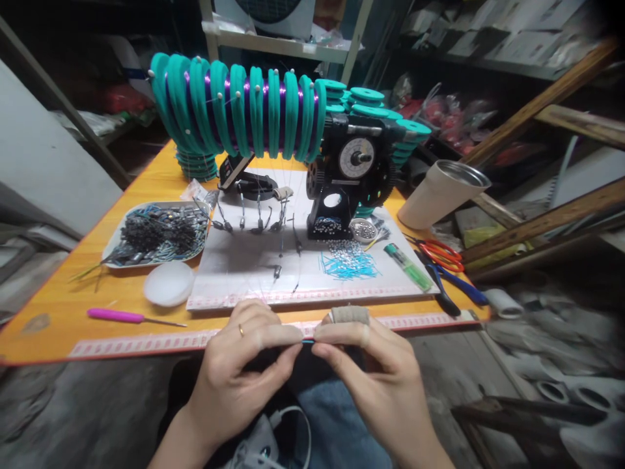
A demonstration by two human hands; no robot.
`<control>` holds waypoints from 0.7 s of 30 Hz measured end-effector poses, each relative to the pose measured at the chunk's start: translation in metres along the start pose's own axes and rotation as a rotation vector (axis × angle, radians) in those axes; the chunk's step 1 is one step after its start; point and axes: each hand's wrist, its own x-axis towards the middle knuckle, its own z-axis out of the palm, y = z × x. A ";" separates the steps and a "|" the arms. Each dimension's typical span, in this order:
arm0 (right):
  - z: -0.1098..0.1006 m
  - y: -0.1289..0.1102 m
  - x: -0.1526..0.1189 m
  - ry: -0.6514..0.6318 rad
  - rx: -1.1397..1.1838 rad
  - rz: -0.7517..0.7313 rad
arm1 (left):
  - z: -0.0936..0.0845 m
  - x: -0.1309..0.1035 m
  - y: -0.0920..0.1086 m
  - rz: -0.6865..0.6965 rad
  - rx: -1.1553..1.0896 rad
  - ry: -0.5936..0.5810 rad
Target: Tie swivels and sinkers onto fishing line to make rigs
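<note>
At the table's front edge my left hand (pixel 249 358) and my right hand (pixel 375 365) face each other, thumbs and forefingers pinched. Between the two pinches shows a short bit of thin blue tube (pixel 308 341); its ends are hidden by my fingers. A finger of my right hand wears a grey wrap, and pale covers sit on both forefingers. Beyond them, on the white board (pixel 234 273), lie a pile of thin blue tubes (pixel 349 265) and scattered small silver beads (pixel 342 247). Several dark weights (pixel 258 225) on lines hang from the teal spools (pixel 244 111).
A black machine with a dial (pixel 358 158) stands behind the board. To the left are a tray of dark parts (pixel 161 234), a white bowl (pixel 168 284) and a pink-handled tool (pixel 114 316). Pliers (pixel 456 286), a green packet (pixel 407 267) and a white tumbler (pixel 434 195) are at right.
</note>
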 end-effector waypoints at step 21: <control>-0.010 0.033 0.014 0.097 -0.524 -0.135 | -0.042 0.038 -0.022 0.225 0.627 -0.366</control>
